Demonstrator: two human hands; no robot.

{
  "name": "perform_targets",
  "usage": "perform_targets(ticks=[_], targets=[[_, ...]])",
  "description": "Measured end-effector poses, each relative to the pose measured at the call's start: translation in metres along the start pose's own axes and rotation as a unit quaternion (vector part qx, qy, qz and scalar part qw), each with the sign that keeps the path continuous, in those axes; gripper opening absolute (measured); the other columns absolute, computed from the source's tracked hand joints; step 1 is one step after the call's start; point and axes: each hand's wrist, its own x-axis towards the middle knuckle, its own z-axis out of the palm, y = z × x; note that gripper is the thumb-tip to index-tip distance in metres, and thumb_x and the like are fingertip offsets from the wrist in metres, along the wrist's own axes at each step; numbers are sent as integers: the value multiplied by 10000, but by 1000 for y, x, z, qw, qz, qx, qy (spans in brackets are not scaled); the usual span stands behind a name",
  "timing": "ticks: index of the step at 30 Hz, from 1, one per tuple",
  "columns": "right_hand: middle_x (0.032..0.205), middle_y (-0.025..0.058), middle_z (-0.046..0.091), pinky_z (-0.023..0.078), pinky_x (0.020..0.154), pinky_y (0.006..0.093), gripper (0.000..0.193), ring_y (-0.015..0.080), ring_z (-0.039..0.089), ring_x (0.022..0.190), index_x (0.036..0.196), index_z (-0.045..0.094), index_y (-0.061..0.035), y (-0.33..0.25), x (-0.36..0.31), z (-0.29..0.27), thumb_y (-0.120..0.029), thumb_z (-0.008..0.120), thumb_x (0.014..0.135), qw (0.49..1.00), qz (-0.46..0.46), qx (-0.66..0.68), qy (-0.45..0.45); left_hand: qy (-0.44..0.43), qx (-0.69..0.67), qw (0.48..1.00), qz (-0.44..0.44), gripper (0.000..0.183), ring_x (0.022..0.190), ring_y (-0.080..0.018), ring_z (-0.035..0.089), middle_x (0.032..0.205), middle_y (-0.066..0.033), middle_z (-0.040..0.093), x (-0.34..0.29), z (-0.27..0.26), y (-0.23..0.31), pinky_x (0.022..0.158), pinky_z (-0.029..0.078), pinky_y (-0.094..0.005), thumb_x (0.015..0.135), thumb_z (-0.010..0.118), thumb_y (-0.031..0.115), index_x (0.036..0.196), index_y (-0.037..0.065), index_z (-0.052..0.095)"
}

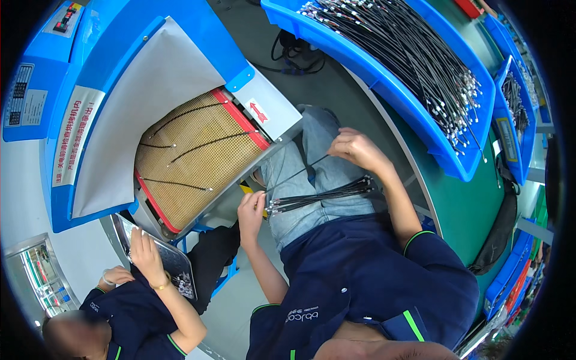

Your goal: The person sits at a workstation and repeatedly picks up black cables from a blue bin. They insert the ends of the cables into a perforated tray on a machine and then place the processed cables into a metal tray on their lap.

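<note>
A: Which step is in hand?

B: One piece being handled by itself, by my reading. The single cable [298, 173] spans the gap between both hands, above the wearer's lap, looking nearly straight.

A: State of the grip?

B: Left hand [252, 210]: fingertips pinched on one end. Right hand [355, 147]: closed on the other end. Whatever tips the cable are hidden in the fingers.

A: What would the next move call for?

B: Judgement only: light, even tension, no sharp kink, and care not to snag the cable bundle [324, 196] lying across the thighs just beside it.

A: Materials?

B: Bundle: thin, black, slightly bowed strands, pale little connectors at the ends. Beneath, soft faded denim of the jeans [348, 208]. To the left, a mesh belt [204, 171], tan, gridded, red-edged; four dark cables lie on it, apart, gently curved. A limp white sheet [144, 96] hangs under the smooth blue hood [201, 39].

A: And right?

B: Glossy blue bin [414, 126], heaped with more black cables, white connectors massed at one end. It sits on a green bench [462, 207].

A: Anyone near?

B: Co-worker, lower left, a hand [147, 258] raised beside a metallic tray [180, 255] of small pieces, too small to tell.
</note>
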Motion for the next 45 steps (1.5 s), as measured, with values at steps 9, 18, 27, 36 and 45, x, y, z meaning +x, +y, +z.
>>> perform_targets(ticks=[9,18,27,36,45], targets=[[776,3,636,402,1037,436,100,172,624,829,805,689,-83,-10,10,-1,-100,720,712,998,-53,9,29,-144,-116,980,-70,184,648,-170,572,786,-108,621,-7,7,9,618,456,-304,897,579,116,1000,-14,660],[743,-2,621,373,1063,445,93,156,605,811,787,702,-111,-16,11,4,-146,724,704,997,-58,-42,-2,-111,-102,989,-14,185,607,-137,512,736,-83,587,-1,18,23,577,421,-274,910,563,109,994,-24,660],[739,30,626,443,973,385,114,202,601,775,802,704,-80,-22,17,20,-172,678,741,991,-129,-23,-5,-122,-121,985,-11,193,614,-152,542,779,-108,610,2,23,36,590,439,-281,917,560,128,996,-21,655],[776,9,635,513,611,332,154,184,619,715,845,711,-98,-28,18,29,-118,696,693,994,-111,22,8,-94,-53,994,-11,177,665,-222,569,838,-128,607,0,17,30,633,447,-313,920,545,118,989,-22,629],[824,13,658,515,615,320,147,192,636,720,897,730,-109,-48,24,49,-135,696,757,992,-97,79,-32,-82,-36,995,31,154,680,-261,599,848,-144,626,5,23,57,635,470,-346,888,600,115,964,-14,639]])
